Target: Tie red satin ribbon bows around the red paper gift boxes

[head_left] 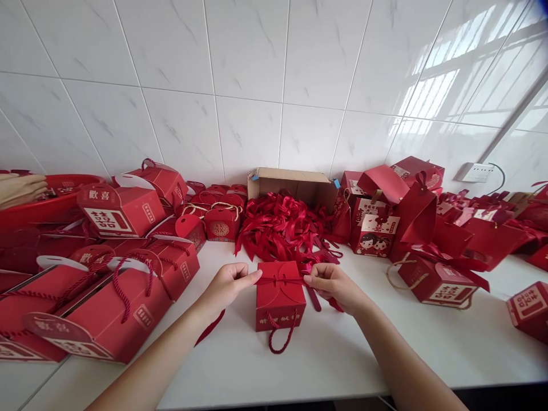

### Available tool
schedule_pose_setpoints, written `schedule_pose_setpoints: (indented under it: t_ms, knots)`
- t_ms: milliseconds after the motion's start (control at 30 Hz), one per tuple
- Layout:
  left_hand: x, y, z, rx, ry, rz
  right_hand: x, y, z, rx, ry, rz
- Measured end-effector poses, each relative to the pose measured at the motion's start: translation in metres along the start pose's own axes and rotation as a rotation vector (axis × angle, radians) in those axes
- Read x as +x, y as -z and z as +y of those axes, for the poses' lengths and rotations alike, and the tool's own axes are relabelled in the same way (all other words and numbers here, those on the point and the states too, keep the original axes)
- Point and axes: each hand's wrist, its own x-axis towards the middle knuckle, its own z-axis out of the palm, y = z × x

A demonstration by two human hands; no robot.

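Note:
A small red gift box (280, 297) with a rope handle stands on the white counter (308, 359) in front of me. A thin red ribbon (280, 280) runs across its folded top. My left hand (226, 283) pinches the ribbon at the box's left edge. My right hand (331, 283) pinches the ribbon's other end at the right edge, where loose tails hang down. Both hands are closed on the ribbon.
A heap of red ribbons (282, 225) spills from an open cardboard box (295, 185) behind the gift box. Large red handled boxes (115, 297) crowd the left. More red boxes and bags (428, 240) fill the right. A wall socket (475, 172) sits on the tiled wall.

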Motion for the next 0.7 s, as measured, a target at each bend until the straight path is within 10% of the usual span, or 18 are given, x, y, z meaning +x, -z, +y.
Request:
schedule_pose_setpoints:
  t_ms: [467,700]
  knots:
    - [0.003,0.008,-0.006,0.154,0.004,-0.101,-0.004,-0.002,-0.011,0.244,0.096,-0.034]
    - [-0.006,-0.008,0.024,0.395,-0.514,0.108,-0.008,-0.015,-0.027,0.287,0.162,-0.144]
